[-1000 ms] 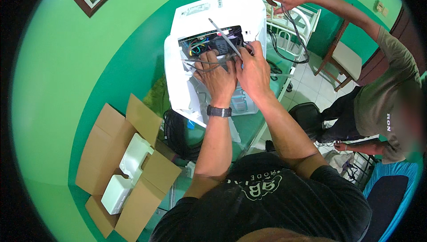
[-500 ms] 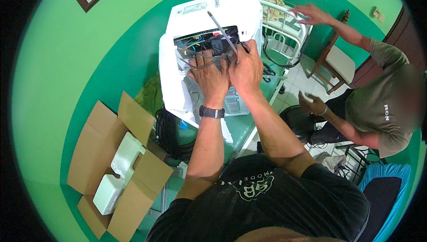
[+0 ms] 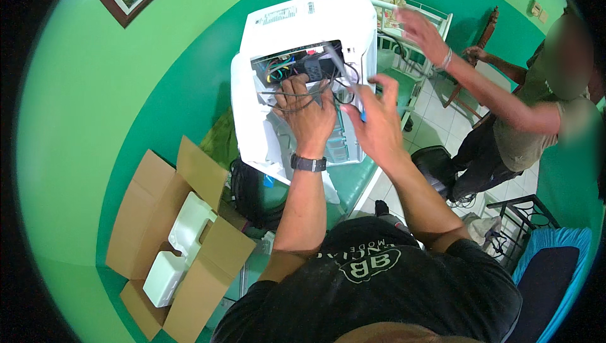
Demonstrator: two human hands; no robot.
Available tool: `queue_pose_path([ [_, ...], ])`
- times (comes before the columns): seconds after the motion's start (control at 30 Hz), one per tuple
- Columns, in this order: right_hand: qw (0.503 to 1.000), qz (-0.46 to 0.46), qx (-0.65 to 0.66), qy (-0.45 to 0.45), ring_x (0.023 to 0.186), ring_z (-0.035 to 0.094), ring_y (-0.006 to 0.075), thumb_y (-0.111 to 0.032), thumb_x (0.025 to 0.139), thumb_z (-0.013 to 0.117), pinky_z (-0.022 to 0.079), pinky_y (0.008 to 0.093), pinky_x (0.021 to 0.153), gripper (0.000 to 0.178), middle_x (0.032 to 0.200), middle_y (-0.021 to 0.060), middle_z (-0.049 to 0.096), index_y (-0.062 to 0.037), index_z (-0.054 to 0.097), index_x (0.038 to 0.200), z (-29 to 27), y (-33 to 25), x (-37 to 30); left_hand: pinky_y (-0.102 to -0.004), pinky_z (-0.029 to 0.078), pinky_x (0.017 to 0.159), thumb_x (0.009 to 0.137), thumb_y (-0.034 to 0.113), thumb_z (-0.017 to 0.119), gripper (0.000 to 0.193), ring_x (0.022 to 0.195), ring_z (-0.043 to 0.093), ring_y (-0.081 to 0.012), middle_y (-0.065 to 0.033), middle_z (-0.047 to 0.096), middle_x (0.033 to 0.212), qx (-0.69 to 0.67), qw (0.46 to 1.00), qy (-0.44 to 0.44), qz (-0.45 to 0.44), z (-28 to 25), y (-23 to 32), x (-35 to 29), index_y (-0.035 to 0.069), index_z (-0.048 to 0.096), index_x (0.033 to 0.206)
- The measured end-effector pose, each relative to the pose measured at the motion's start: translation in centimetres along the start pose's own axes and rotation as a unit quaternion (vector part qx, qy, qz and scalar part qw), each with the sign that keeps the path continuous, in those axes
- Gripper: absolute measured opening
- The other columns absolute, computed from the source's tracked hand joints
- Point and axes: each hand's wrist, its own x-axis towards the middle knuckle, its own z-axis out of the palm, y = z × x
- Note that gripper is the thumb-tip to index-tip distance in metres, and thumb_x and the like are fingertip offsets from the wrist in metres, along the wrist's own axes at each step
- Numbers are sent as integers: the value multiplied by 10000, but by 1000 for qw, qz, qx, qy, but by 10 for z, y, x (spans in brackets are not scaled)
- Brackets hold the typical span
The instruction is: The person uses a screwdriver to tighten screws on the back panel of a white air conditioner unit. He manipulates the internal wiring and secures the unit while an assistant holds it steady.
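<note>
A white box-shaped appliance point(image 3: 312, 22) stands before me, its opening exposing coloured wires point(image 3: 276, 68) and a dark block point(image 3: 317, 67). My left hand point(image 3: 306, 116), with a watch on its wrist, lies against the opening's lower edge. Its fingers bend into the opening around something I cannot make out, and thin dark cables point(image 3: 293, 94) cross over them. Just right of the opening, my right hand point(image 3: 382, 125) holds a slim grey screwdriver point(image 3: 341, 62), blurred by motion. The tool slants up and left, and a bit of blue shows by the palm.
Beneath the appliance is a green padded surface point(image 3: 353, 185). Left of it lie an open cardboard box point(image 3: 145, 217) with white foam packing point(image 3: 167, 273) and a coil of black cable point(image 3: 243, 198). At right, another person's hand point(image 3: 426, 37) reaches toward a white bed rail point(image 3: 448, 27).
My right hand has moved right and down, away from the opening, carrying the screwdriver. The left hand stays at the opening. At right the other person has shifted, one arm extended toward the appliance.
</note>
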Motion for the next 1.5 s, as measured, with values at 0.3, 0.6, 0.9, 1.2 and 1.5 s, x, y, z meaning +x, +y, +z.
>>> queue_pose_path([
  [0.3, 512, 490, 638, -303, 693, 555, 191, -240, 1063, 654, 526, 346, 674, 381, 960, 73, 548, -81, 438, 1333, -53, -16, -98, -592, 354, 1026, 871, 332, 777, 489, 1192, 494, -387, -157, 574, 1246, -14, 999, 3, 38, -2, -2, 0, 53, 578, 1220],
  [0.6, 628, 306, 578, -422, 953, 684, 192, -254, 1093, 616, 568, 367, 880, 637, 1201, 110, 546, -81, 306, 1622, -41, -7, -67, -555, 405, 992, 992, 190, 632, 227, 1138, 533, -396, -174, 615, 1174, -33, 999, -12, 40, -12, -1, 6, 24, 627, 1146],
  [0.9, 570, 364, 638, -368, 813, 728, 237, -405, 1097, 588, 621, 455, 824, 676, 1042, 116, 653, -146, 283, 1642, -10, -9, -51, -528, 439, 975, 996, 126, 619, 164, 1092, 565, -408, -182, 637, 1131, -66, 996, -36, 40, -20, -7, 11, 24, 653, 1121],
  [1.2, 562, 353, 660, -352, 804, 688, 231, -424, 1099, 572, 608, 456, 787, 716, 989, 86, 582, -196, 205, 1670, -6, -14, -59, -526, 460, 964, 940, 114, 706, 207, 1101, 572, -405, -172, 646, 1135, -54, 997, -31, 40, -22, -5, 11, 20, 655, 1118],
  [1.5, 416, 465, 739, -255, 857, 687, 248, -264, 1099, 602, 602, 447, 828, 565, 1059, 111, 610, -181, 279, 1555, -14, -26, -48, -506, 443, 959, 888, 137, 765, 287, 1095, 557, -398, -161, 630, 1137, -53, 996, -14, 66, -16, -12, 9, 33, 645, 1127],
])
